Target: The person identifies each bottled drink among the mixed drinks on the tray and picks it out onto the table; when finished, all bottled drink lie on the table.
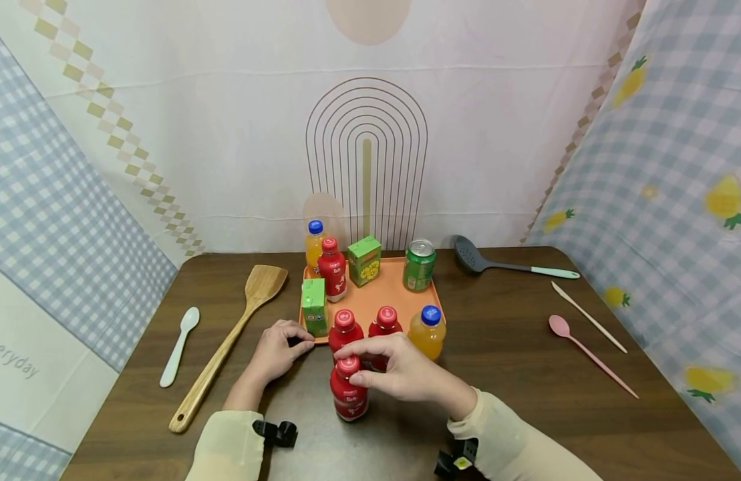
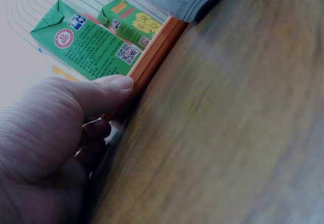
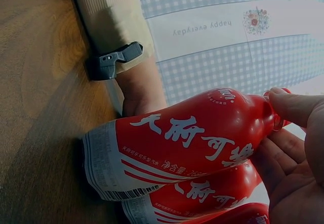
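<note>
My right hand (image 1: 406, 374) pinches the neck and cap of a red cola bottle (image 1: 349, 395), upright in front of the orange tray (image 1: 394, 280). Whether its base touches the table, I cannot tell. Another red bottle (image 1: 343, 334) stands just behind it, and a third (image 1: 385, 325) is partly hidden by my right hand. At the tray's front left corner my left hand (image 1: 276, 351) grips the rim, thumb on top and fingers below in the left wrist view. Beside that hand stands a green drink carton (image 1: 313, 307); an orange juice bottle (image 1: 427, 334) is at front right.
Farther back are a red bottle (image 1: 332, 270), an orange bottle (image 1: 314, 247), a green carton (image 1: 364, 262) and a green can (image 1: 419, 265). A wooden spatula (image 1: 226, 347) and white spoon (image 1: 180, 347) lie left; a skimmer (image 1: 472, 257), thin stick (image 1: 586, 315) and pink spoon (image 1: 593, 357) lie right.
</note>
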`<state>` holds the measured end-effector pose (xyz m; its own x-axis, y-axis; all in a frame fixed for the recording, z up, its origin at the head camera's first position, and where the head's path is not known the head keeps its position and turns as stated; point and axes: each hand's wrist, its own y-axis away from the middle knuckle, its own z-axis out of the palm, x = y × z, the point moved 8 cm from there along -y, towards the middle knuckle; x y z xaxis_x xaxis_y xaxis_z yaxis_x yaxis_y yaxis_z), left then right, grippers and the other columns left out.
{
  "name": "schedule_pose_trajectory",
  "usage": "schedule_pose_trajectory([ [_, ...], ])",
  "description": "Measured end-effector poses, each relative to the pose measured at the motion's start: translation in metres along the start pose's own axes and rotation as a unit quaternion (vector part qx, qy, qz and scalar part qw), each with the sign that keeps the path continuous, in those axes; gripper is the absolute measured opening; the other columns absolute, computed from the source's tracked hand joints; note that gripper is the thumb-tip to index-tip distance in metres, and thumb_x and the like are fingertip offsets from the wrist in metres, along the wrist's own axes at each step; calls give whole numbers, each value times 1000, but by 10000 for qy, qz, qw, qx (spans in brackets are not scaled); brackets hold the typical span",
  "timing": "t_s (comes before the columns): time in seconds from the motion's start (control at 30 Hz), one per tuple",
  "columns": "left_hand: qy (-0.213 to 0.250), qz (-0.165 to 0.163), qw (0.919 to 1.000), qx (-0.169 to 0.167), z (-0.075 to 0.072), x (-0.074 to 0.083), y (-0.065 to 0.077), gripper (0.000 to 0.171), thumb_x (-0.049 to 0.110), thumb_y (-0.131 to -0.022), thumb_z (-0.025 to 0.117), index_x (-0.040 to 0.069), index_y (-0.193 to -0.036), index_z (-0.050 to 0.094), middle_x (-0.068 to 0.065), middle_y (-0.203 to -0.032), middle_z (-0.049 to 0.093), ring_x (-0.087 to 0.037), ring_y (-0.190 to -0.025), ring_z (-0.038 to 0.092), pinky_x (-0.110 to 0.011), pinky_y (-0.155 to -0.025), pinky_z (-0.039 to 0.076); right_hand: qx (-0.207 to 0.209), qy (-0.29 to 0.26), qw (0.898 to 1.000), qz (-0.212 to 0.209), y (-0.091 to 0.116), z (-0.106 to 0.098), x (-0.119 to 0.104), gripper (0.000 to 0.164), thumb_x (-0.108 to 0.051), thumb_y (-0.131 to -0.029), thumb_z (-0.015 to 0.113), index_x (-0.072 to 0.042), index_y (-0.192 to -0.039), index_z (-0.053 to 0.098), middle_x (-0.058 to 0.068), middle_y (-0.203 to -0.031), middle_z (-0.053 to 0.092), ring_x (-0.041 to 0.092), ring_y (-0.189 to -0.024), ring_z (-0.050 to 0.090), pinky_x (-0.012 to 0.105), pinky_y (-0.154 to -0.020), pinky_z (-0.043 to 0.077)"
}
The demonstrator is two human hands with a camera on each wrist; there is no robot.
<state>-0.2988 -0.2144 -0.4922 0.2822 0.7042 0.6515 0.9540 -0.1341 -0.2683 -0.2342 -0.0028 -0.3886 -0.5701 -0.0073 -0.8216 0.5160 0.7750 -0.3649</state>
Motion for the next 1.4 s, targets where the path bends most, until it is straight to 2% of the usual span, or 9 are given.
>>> schedule_pose_trajectory([
  [0.17, 5, 16, 10000, 19, 0, 1, 0, 10, 15, -77, 81, 22, -78, 75, 13, -82, 65, -15, -92, 58, -41, -85, 45, -20, 35, 10000, -26, 0, 0, -2, 33, -21, -92, 67, -15, -123, 64, -4, -121, 65, 12, -106, 62, 39, -87, 52],
  [0.37, 12, 2, 10000, 7, -1, 0, 0, 9, 15, -77, 81, 22, -78, 75, 13, -82, 65, -15, -92, 57, -41, -85, 45, 2, 64, 10000, -25, 0, 0, -1, 35, -22, -91, 68, -14, -125, 64, -4, -122, 65, 12, -106, 62, 42, -87, 51],
  [0.57, 26, 22, 10000, 15, -2, 0, 0, 9, 16, -78, 81, 22, -78, 75, 13, -82, 65, -15, -92, 58, -41, -85, 45, -12, 27, 10000, 6, 0, -1, -3, 36, -21, -92, 67, -13, -126, 63, -4, -125, 63, 13, -113, 60, 41, -89, 50],
  [0.77, 48, 20, 10000, 38, -2, 0, 0, 10, 15, -78, 81, 23, -78, 75, 13, -82, 65, -15, -92, 58, -41, -85, 45, 15, 6, 10000, 39, 1, -4, -9, 35, -16, -92, 66, -9, -126, 63, 4, -126, 63, 14, -113, 60, 39, -89, 51],
  [0.97, 84, -36, 10000, 13, -3, -1, 0, 9, 15, -78, 81, 22, -79, 75, 13, -83, 65, -15, -92, 58, -41, -86, 44, 130, 106, 9999, -19, 1, -11, -20, 34, -10, -89, 70, -6, -122, 65, 7, -121, 66, 14, -110, 62, 33, -89, 51],
  [1.2, 119, -11, 9999, 2, -3, 1, 1, 8, 15, -78, 81, 20, -79, 75, 11, -84, 65, -16, -93, 58, -42, -86, 44, 153, 496, 9978, -423, 0, -26, -40, 33, -7, -88, 70, -2, -120, 65, 9, -119, 66, 16, -110, 62, 34, -88, 51],
  [1.4, 111, -36, 9999, -21, -1, 2, 1, 8, 15, -78, 80, 21, -79, 75, 12, -84, 65, -16, -93, 57, -41, -86, 44, 49, 688, 9964, -494, -4, -46, -60, 34, -8, -88, 70, -4, -121, 66, 6, -118, 67, 15, -103, 64, 37, -84, 53],
])
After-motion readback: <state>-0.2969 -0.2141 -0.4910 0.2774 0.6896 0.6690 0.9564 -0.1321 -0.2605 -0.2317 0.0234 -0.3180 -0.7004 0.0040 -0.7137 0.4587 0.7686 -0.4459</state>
